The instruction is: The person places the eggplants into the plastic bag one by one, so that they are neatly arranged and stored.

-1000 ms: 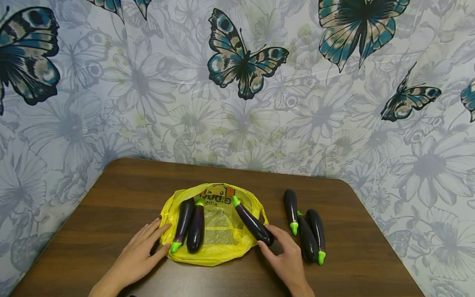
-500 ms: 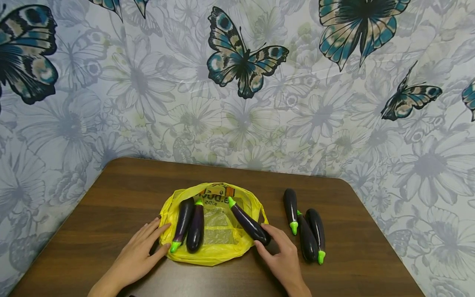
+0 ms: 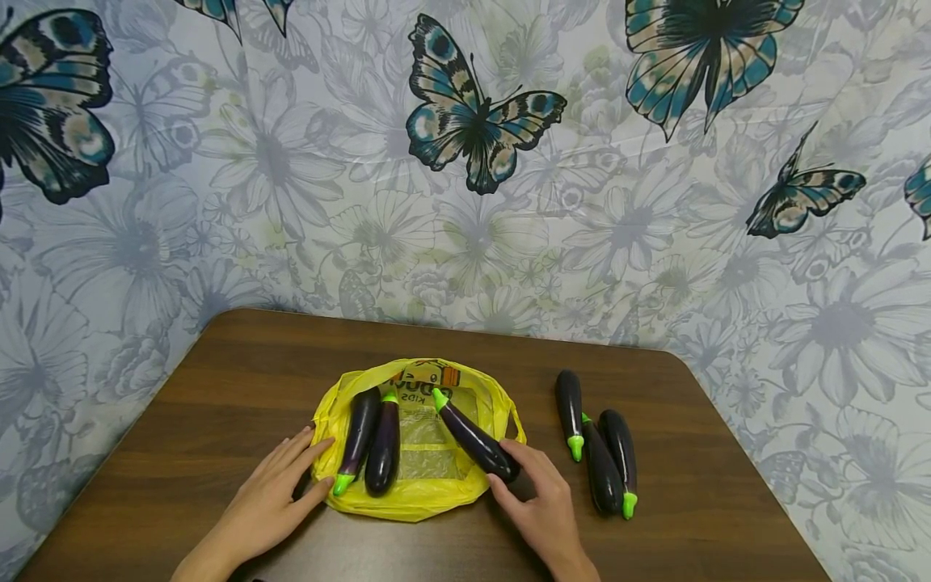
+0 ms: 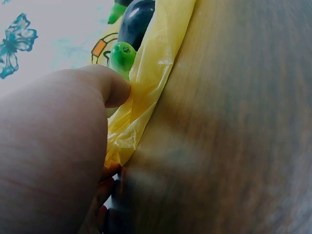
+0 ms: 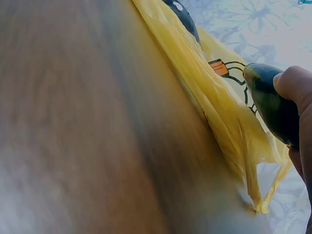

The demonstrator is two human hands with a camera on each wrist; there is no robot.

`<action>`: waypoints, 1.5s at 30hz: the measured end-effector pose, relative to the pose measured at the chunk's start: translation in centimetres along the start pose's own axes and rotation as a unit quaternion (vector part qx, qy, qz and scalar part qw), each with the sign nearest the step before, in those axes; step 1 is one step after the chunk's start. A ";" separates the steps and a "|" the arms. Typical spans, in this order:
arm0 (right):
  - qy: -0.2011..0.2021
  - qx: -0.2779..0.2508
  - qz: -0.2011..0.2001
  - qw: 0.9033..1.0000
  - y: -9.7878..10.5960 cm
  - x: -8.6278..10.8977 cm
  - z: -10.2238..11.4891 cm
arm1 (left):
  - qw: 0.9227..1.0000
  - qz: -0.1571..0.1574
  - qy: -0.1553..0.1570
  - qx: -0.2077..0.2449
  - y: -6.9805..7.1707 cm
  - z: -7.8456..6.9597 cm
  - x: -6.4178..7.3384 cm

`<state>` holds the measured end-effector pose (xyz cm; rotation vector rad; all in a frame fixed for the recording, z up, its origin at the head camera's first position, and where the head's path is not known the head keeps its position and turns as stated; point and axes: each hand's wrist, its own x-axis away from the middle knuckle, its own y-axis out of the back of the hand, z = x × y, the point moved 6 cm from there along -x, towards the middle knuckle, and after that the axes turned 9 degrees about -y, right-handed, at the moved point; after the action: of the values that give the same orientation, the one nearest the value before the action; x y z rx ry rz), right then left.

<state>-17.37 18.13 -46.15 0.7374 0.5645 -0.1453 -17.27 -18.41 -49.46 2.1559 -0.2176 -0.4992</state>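
Note:
A yellow plastic bag (image 3: 407,508) lies with its mouth spread wide on the table. Two eggplants (image 3: 383,453) rest side by side in its left part. My left hand (image 3: 272,493) pinches the bag's left rim; in the left wrist view the thumb (image 4: 117,87) lies inside the yellow film and the other fingers outside. By its thick end, my right hand (image 3: 538,501) grips a third eggplant (image 3: 473,436), slanted over the bag's right side with its green stem pointing inward. In the right wrist view the thumb presses on this dark eggplant (image 5: 270,102).
Three more eggplants (image 3: 602,469) lie on the table to the right of the bag. The brown wooden table (image 3: 240,380) has its far edge against a wall (image 3: 291,242) covered in a butterfly and flower print.
My right hand has moved left with the eggplant, carrying its stem end farther over the bag's opening. The left hand and the bag have stayed nearly still.

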 end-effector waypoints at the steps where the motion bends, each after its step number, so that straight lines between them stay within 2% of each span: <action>1: 0.000 0.001 0.001 1.000 -0.1 0.0 0.1 | 1.000 -0.001 0.000 0.000 0.0 0.0 0.0; 24: 0.034 -0.001 0.010 0.999 -1.2 -0.3 1.2 | 1.000 -0.004 -0.003 -0.001 0.1 0.0 0.1; 45: 0.017 0.026 0.019 0.999 -2.6 -0.6 1.8 | 1.000 -0.006 -0.002 -0.002 -0.1 0.1 0.1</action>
<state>-17.92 14.93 -46.33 0.8022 0.5812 -0.1128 -17.20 -18.46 -49.64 2.1540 -0.2050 -0.5104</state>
